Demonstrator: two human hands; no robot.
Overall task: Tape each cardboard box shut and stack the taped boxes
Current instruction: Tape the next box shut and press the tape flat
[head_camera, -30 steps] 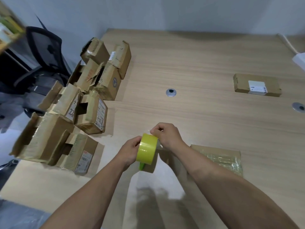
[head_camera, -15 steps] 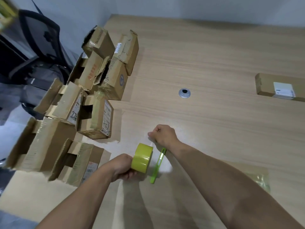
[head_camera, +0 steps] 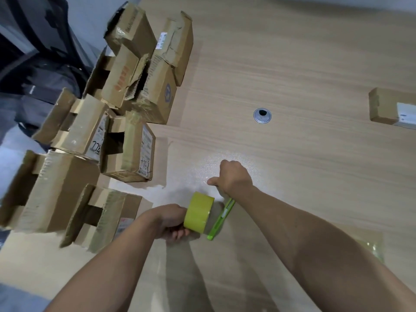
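I see the left hand [head_camera: 171,224] with fingers [head_camera: 177,233] curled round the yellow tape roll [head_camera: 199,212] toward the tabletop's [head_camera: 292,64] near edge, just beside the open cardboard boxes [head_camera: 132,154] piled along its left edge, and the right hand [head_camera: 234,176] curled, on what I cannot tell.

Light wood-grain tabletop [head_camera: 304,64], with a glossy glare patch near its middle. One round metal grommet [head_camera: 262,115] with a dark centre hole is set flush in it. Dark office chair [head_camera: 33,70] stands beyond the left edge, against a pale wall [head_camera: 90,16].

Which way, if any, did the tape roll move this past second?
Yes. The tape roll, held by the left hand, has come toward the person, farther from the table grommet.
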